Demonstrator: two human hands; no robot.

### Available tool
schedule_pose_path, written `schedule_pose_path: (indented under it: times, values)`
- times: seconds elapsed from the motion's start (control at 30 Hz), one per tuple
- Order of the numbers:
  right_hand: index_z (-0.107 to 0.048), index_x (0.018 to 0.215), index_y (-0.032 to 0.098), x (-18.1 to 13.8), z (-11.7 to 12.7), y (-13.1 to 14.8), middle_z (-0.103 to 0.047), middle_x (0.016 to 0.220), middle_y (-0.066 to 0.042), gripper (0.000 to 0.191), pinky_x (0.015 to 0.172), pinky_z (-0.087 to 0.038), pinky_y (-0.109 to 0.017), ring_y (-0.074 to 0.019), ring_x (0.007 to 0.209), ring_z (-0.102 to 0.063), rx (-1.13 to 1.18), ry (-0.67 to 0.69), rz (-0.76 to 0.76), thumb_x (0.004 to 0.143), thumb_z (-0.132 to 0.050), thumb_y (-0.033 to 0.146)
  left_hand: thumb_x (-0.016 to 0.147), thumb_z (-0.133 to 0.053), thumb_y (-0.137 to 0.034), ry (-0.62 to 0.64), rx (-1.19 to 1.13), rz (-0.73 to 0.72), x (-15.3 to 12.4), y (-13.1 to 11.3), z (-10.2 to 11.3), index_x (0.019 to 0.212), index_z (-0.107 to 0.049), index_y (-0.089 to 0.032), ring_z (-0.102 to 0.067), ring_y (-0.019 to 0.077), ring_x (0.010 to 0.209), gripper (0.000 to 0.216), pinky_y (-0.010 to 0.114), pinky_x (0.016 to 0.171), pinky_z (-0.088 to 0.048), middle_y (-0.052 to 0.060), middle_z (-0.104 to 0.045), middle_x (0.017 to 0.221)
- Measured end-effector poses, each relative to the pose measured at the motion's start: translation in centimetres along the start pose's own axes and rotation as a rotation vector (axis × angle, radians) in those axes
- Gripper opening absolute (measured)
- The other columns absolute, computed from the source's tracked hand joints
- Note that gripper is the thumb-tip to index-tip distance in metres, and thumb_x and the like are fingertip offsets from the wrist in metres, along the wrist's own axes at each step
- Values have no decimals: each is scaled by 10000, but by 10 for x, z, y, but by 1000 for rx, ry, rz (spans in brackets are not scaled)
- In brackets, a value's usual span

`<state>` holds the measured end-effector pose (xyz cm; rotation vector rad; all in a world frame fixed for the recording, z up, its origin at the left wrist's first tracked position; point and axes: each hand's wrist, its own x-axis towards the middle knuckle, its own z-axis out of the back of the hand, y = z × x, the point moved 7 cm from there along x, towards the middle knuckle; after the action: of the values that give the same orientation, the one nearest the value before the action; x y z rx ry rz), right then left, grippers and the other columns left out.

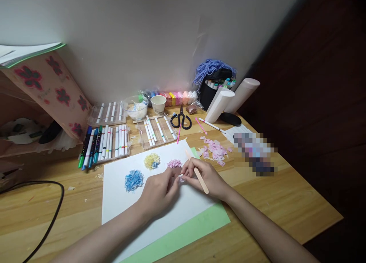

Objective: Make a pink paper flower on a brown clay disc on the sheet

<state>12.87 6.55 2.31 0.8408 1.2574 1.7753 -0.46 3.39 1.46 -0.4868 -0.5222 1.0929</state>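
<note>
My left hand (pixel 158 188) is closed in a pinch over the white paper (pixel 117 213), its fingertips meeting those of my right hand (pixel 210 179). Between the fingertips is a small pale scrap (pixel 181 179), perhaps paper, partly hidden. A flat wooden craft stick (pixel 201 181) lies through the fingers of my right hand, slanting down to the right. On the paper sit a round blue clump (pixel 134 180) of small bits, a yellow clump (pixel 151 161) with some blue, and a pink clump (pixel 174 163) just beyond my fingers. Green paper (pixel 197 228) shows beneath the white sheet.
Loose pink scraps (pixel 215 149) lie on the wooden table right of the paper. Behind are black-handled scissors (pixel 181 120), a paper cup (pixel 158 104), a plastic bowl (pixel 137 109) and several markers (pixel 108 143). White cylinders (pixel 220 105) stand back right; a black cable (pixel 58 206) curves at left.
</note>
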Motion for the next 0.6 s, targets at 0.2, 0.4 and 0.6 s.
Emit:
schedule_pose_path:
  times: [0.2, 0.4, 0.6]
  values:
    - [-473, 717, 208, 1, 6, -3, -646, 863, -30, 295, 729, -455, -300, -160, 778, -611, 3, 27, 2, 773, -708, 377, 929, -412, -292, 3, 16, 31, 0, 4, -1, 883, -510, -201, -529, 126, 504, 142, 232, 516, -334, -30, -595, 601]
    - [-550, 732, 212, -3, 32, 4, -606, 689, -31, 498, 638, -437, -316, -166, 641, -561, 218, -189, 70, 876, -367, 653, 927, -415, -304, -9, 30, 55, 2, 5, -1, 909, -552, -193, -506, 116, 502, 177, 230, 530, -331, -40, -572, 577]
    - [-598, 850, 228, -3, 43, 4, -519, 570, -2, 491, 576, -413, -318, -161, 540, -491, 260, -278, 37, 914, -264, 583, 905, -462, -355, -65, 22, 227, 12, 11, 2, 848, -593, -188, -497, 115, 528, 220, 221, 535, -323, -33, -554, 588]
